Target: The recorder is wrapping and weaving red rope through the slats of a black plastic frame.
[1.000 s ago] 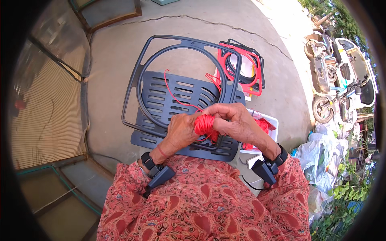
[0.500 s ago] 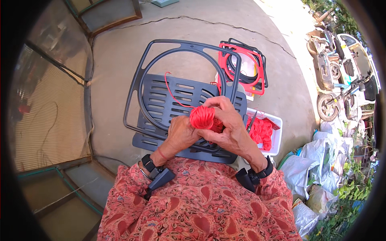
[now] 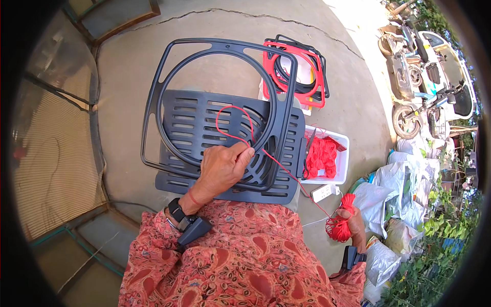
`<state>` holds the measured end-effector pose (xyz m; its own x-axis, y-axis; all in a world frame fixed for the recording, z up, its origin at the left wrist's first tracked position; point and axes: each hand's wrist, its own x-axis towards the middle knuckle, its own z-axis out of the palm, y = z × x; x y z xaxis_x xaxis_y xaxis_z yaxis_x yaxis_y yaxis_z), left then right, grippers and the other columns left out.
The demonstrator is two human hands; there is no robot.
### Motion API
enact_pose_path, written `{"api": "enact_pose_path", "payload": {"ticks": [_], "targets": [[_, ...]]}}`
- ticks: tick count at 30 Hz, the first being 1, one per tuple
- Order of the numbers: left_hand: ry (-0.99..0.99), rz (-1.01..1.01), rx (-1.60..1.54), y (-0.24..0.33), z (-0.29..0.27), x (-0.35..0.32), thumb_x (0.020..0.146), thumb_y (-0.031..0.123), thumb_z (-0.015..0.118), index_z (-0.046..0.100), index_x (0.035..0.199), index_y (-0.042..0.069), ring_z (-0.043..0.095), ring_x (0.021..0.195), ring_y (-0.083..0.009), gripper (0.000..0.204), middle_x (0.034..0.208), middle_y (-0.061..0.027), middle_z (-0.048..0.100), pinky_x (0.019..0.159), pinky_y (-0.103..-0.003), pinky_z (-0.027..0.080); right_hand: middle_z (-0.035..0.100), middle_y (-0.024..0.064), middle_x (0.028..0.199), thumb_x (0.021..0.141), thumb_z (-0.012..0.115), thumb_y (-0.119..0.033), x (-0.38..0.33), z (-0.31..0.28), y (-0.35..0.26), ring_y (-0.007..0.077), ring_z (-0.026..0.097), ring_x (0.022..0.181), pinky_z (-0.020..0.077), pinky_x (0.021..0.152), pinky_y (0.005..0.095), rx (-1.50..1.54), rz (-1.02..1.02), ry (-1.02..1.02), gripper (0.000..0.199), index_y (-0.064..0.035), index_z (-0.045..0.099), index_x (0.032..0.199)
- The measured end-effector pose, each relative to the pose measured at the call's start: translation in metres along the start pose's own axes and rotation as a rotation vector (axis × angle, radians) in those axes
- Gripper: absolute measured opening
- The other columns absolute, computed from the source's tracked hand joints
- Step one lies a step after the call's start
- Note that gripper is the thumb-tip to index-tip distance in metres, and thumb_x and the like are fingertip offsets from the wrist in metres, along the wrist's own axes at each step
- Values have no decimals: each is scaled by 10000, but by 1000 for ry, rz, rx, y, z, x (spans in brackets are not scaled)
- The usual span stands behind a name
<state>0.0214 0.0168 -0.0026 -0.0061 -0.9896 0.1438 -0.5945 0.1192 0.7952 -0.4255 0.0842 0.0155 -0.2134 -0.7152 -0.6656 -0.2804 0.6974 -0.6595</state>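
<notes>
My left hand (image 3: 225, 166) is closed in a pinch on a red cord (image 3: 286, 171), at the near part of a dark grey plastic frame (image 3: 227, 47) with a round opening. A loop of the cord's loose end stands up beyond my fingers. The frame rests on a dark slatted plastic panel (image 3: 292, 146) in front of me. Away to the right, my right hand (image 3: 356, 225) grips a red cord bundle (image 3: 338, 227), with the cord stretched from it to my left hand. My fingers partly hide the bundle.
A white tub (image 3: 343, 158) right of the panel holds more red cord (image 3: 322, 156) and dark-handled scissors (image 3: 310, 140). A white power strip (image 3: 322, 193) lies nearer. Behind stand stacked red (image 3: 319, 82) and black frames. White sacks (image 3: 376, 197) and a motorbike (image 3: 409, 120) are at the right.
My hands have parted. The right one moved far right and down with the cord bundle, drawing the cord out straight. The left stayed near the frame, now pinching the cord.
</notes>
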Motion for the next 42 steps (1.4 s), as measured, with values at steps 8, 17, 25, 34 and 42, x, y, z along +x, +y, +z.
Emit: {"api": "enact_pose_path", "payload": {"ticks": [8,17,25,34,42], "targets": [[64,43,-35,-2,4,0,963,282,600,642,752,81,551,473,-354,294,525,-118,543,457,-447,402,584,9,714,809,648,-102,-11,27,11,95,553,638,456,595,266,7,-140,125,135,-27,619,918],[74,21,-4,-3,7,-3,957,295,610,650,762,90,555,491,-363,286,544,-140,542,465,-447,406,607,-29,837,825,717,-181,-23,175,-105,67,549,755,470,744,249,-154,-308,-437,376,-35,637,1162],[52,13,18,-5,5,-3,911,306,669,706,859,80,606,534,-342,235,592,-137,597,500,-411,446,586,-16,709,775,768,-164,-56,157,-105,72,526,676,435,635,261,-257,-445,-367,194,-37,626,810],[9,34,-40,-3,3,-2,832,292,721,700,904,93,618,553,-358,213,610,-147,616,524,-431,476,542,30,614,649,838,-112,-101,93,-169,128,517,543,392,507,292,202,-626,-269,320,-34,541,735],[82,87,32,-3,9,-6,837,334,729,674,859,94,611,546,-362,247,580,-140,599,516,-438,468,388,-33,549,719,830,-151,-100,128,-277,77,356,430,293,393,281,153,-1047,-447,437,-93,413,838]]}}
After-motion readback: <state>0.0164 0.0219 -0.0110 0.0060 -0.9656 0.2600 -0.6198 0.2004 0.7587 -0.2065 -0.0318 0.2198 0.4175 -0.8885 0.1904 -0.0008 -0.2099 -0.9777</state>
